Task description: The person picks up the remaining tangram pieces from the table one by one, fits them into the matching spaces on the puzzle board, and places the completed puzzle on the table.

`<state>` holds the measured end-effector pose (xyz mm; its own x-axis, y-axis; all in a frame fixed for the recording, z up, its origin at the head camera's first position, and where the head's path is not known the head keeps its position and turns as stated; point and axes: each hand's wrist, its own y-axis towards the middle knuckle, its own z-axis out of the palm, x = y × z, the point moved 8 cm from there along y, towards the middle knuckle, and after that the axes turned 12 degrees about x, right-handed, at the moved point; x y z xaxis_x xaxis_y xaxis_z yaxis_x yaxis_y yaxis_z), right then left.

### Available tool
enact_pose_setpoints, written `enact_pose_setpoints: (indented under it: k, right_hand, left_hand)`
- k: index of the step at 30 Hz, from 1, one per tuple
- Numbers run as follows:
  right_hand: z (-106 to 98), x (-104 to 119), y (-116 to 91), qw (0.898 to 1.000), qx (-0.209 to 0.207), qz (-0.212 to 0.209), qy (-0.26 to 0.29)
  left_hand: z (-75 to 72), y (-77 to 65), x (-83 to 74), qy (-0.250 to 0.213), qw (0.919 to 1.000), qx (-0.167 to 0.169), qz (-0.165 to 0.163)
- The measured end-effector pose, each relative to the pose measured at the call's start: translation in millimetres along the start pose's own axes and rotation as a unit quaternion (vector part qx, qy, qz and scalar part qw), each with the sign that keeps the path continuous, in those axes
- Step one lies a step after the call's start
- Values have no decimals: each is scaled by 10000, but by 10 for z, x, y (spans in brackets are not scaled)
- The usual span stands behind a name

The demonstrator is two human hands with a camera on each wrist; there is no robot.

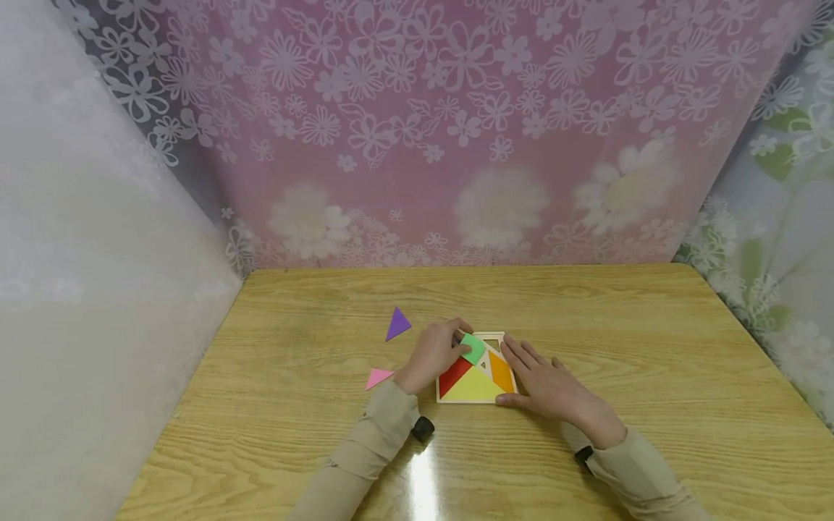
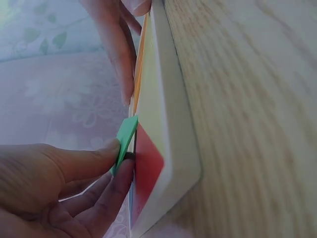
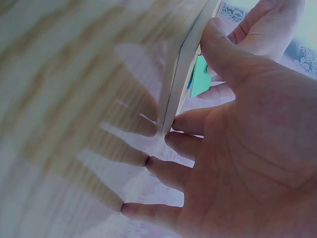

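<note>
Left hand (image 1: 432,356) pinches green square (image 1: 475,348) between thumb and fingers — piece tilted over tray (image 2: 179,131), beside red piece (image 1: 454,379). Right hand (image 1: 547,383) spread, fingers extended, touching tray's right edge. Purple triangle (image 1: 397,325), pink triangle (image 1: 378,378) — on table (image 1: 287,434), left of tray.

The left sleeve (image 1: 355,463) is long, tan and wrinkly, with a tiny dark mark (image 1: 331,462). The right sleeve (image 1: 651,474) is tan and wrinkly too. A small black lump (image 1: 423,429) sits at the left wrist, and a black bit (image 1: 583,459) shows at the right one. The left hand (image 1: 430,354) and right hand (image 1: 552,387) are bare.
</note>
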<state>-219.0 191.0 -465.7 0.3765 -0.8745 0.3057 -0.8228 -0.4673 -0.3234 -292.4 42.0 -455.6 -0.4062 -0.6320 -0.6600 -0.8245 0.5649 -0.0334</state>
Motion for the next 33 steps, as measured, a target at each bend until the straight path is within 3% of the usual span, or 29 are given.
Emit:
enact_pose_setpoints:
  k: [7,20,29,33]
  right_hand:
    - [2,-2,1,10000,-12,25,-29]
    - [2,7,-6,10000,-7,6,12]
    - [-14,26,-18,10000,-52,-23,-37]
    - [-14,31,-18,10000,-48,-38,-31]
  left_hand:
    - [23,21,0,196,9996,-2,-181]
    - [23,1,-49,786,9966,-113,-214]
    - [71,-11,-127,1687,9855,8,-190]
    - [72,-18,-148,1823,9830,53,-223]
